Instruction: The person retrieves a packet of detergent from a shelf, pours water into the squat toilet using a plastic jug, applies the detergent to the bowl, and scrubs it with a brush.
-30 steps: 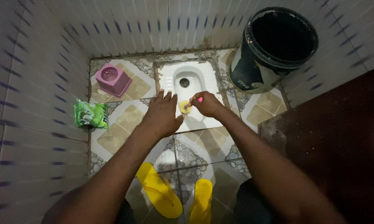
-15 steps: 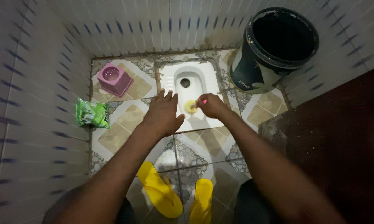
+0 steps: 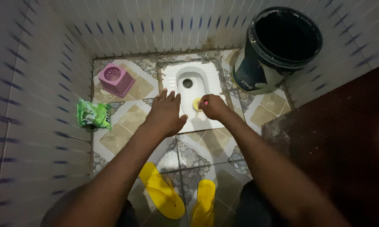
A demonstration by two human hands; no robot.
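Since a second ago, the yellow brush head [image 3: 196, 104] has slid up and to the right across the white squat pan [image 3: 206, 80], from the middle of the bowl's near slope to a spot close under the drain hole [image 3: 187, 83], and the right hand [image 3: 214, 107] has followed it by a small shift; the left hand [image 3: 166, 115] has hardly changed place.

Fingers of the right hand are curled tight around a thin pink handle [image 3: 206, 102], only the tip of which shows past the knuckles, and the brush head sits just left of them, pressed on the porcelain. Fingers of the left hand lie spread and flat, holding nothing, palm down on the left rim of the pan.

Around the pan is a patterned tile floor [image 3: 126, 132]. To the left, a pink square container [image 3: 115, 79] stands near the back wall, and a green packet [image 3: 93, 114] lies against the left wall. At the right rear corner stands a large dark bucket [image 3: 277, 46] with its mouth open. Nearest the camera, a pair of yellow sandals [image 3: 162, 191] rests on the tiles between the two forearms.
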